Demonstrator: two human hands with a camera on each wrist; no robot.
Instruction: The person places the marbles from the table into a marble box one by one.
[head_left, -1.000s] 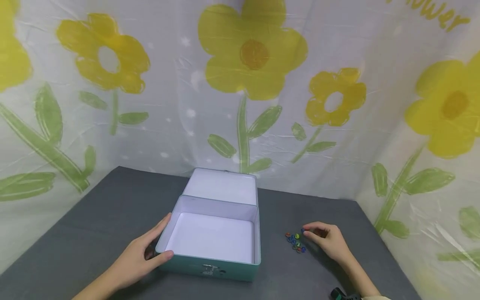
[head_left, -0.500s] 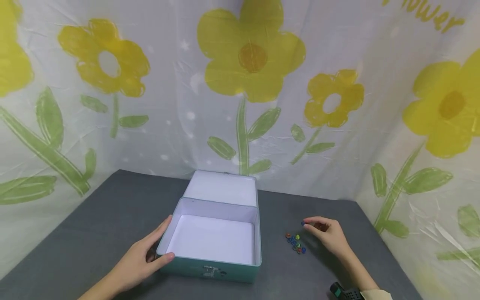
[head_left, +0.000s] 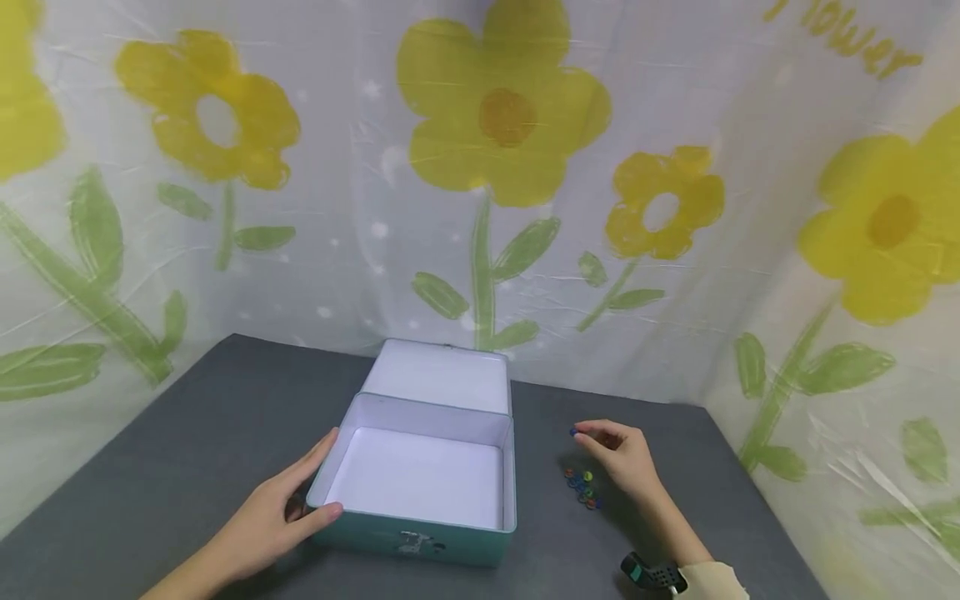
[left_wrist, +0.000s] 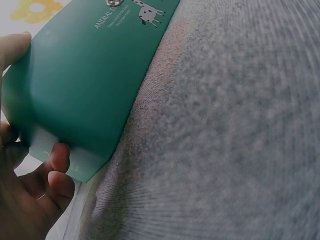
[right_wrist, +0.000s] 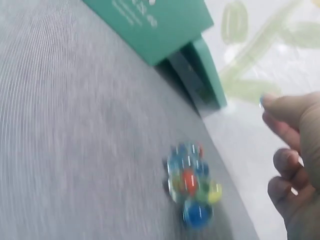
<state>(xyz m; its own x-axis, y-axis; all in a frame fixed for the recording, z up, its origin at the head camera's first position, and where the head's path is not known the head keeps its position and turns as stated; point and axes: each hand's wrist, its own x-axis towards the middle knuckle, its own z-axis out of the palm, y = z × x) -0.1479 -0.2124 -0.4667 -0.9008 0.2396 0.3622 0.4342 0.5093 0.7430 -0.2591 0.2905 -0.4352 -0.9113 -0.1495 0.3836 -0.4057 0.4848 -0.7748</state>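
In the head view, a green tin box (head_left: 465,546) with a white inside stands on the dark table, its lid (head_left: 438,379) folded open at the back. My left hand (head_left: 262,521) grips the box's front left corner, thumb at the front rim and fingers along the left side; in the left wrist view the fingertips (left_wrist: 61,184) touch the green wall. My right hand (head_left: 626,458) pinches a small blue marble (head_left: 573,432), raised to the right of the box. Below it on the table lies a cluster of coloured glass marbles (right_wrist: 190,182), blue, orange and yellow-green.
The dark grey cloth-covered table (head_left: 247,417) runs back to a white curtain (head_left: 330,167) with yellow flowers. A dark device (head_left: 652,575) is strapped at my right wrist.
My right hand has lifted the blue marble off the table beside the cluster and carried it up and left toward the box. The left hand keeps its place on the box.
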